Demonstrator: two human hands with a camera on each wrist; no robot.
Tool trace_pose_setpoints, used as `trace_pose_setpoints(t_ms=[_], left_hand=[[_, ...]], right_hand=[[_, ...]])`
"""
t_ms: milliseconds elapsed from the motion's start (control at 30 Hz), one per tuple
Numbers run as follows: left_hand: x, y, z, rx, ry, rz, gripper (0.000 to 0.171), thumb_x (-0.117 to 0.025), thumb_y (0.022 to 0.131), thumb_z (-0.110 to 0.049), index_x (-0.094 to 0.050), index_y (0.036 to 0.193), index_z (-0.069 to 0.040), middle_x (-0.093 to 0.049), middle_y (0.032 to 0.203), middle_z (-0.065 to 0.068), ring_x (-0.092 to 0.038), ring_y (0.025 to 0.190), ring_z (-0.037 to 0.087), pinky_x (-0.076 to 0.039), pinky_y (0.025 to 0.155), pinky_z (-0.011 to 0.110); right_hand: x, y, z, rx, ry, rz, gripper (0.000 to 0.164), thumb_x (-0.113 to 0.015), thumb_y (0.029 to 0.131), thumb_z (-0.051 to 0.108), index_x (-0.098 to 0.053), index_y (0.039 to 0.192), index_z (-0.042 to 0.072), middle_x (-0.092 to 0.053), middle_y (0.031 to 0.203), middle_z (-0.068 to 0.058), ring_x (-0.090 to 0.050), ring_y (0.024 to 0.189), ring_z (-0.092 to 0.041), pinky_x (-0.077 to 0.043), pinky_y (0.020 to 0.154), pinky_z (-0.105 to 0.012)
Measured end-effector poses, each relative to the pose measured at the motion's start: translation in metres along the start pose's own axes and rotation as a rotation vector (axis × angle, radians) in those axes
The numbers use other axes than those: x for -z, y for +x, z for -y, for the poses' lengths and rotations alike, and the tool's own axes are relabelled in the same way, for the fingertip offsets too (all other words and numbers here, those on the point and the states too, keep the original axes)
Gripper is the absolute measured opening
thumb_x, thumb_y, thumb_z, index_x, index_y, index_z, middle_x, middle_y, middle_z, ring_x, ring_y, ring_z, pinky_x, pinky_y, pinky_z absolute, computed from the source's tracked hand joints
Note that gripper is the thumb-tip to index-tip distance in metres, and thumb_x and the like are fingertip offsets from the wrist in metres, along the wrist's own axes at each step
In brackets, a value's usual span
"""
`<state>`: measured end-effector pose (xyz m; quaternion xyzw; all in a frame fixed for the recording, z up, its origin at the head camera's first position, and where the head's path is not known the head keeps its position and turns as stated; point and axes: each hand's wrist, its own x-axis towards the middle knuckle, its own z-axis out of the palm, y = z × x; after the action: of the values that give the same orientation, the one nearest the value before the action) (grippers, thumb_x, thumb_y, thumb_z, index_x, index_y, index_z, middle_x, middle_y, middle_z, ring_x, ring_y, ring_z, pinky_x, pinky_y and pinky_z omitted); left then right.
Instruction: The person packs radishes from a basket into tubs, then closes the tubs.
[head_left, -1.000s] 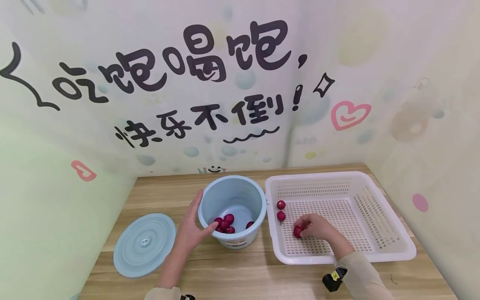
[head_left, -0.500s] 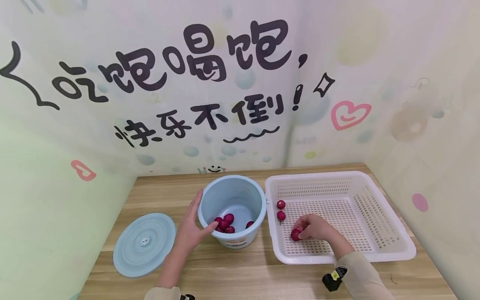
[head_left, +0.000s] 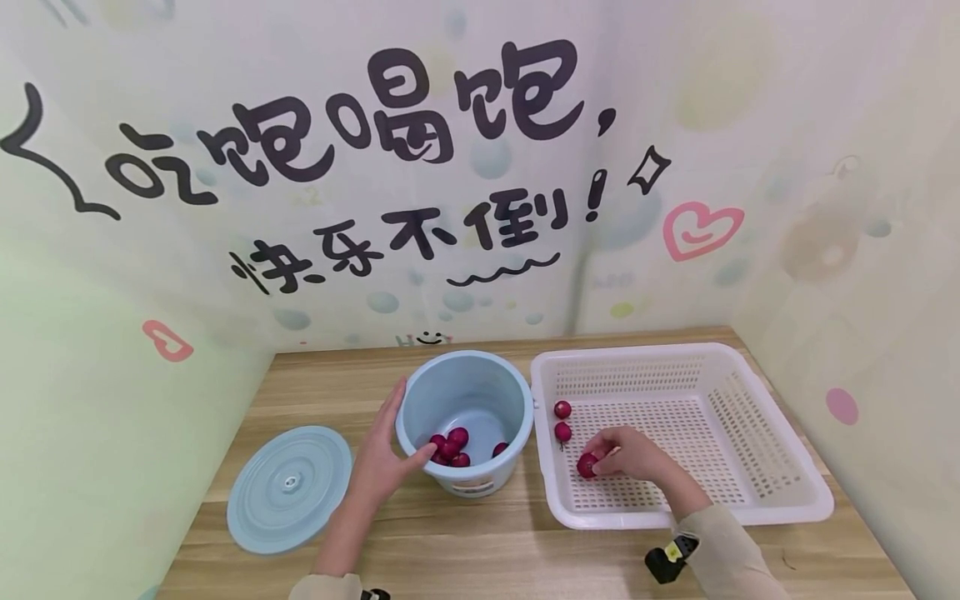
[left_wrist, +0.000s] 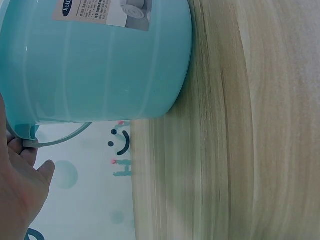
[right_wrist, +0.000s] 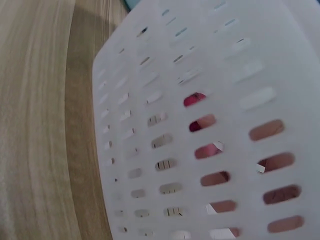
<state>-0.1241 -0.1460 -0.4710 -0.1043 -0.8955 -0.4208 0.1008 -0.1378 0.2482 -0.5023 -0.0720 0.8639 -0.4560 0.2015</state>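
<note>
My left hand holds the light blue bucket at its left side, thumb at the front rim and fingers along the outer wall. In the left wrist view, fingertips sit by the bucket's handle lug. Several red radishes lie at the bottom of the bucket. My right hand is low inside the white plastic basket, fingers and thumb pinching a radish. Two loose radishes rest near the basket's left wall. In the right wrist view, the perforated basket wall mostly hides the hand and radish.
The blue lid lies flat on the wooden table, left of the bucket. Bucket and basket stand side by side, nearly touching. A printed wall closes off the back, with more walls left and right.
My right hand has shifted slightly left with its radish, which first came toward me, then moved a little back. The left hand and bucket have stayed put.
</note>
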Motion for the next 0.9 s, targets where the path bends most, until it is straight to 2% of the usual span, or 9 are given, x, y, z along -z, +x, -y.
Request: trace_pose_setpoints(t_ms=[300,900], left_hand=[[0.0,0.0,0.0,-0.004,-0.007,0.001,0.097,-0.079,0.079,-0.037,-0.028,0.159,-0.017,-0.031,0.164,0.009,-0.032,0.15,0.036,-0.037,0.113,0.062],[0.0,0.0,-0.001,0.005,-0.001,-0.002,0.097,-0.08,0.079,-0.037,-0.028,0.158,-0.016,-0.032,0.164,0.009,-0.032,0.15,0.036,-0.038,0.113,0.062]], right_hand=[[0.003,-0.002,0.005,0.089,-0.034,-0.001,0.022,-0.076,0.081,0.005,-0.071,0.101,0.0,-0.067,0.089,-0.007,-0.058,0.081,-0.015,-0.051,0.065,-0.026],[0.014,-0.008,0.029,0.115,-0.008,-0.017,0.024,-0.073,0.083,0.006,-0.07,0.106,-0.001,-0.066,0.091,-0.008,-0.06,0.083,-0.017,-0.054,0.067,-0.025]])
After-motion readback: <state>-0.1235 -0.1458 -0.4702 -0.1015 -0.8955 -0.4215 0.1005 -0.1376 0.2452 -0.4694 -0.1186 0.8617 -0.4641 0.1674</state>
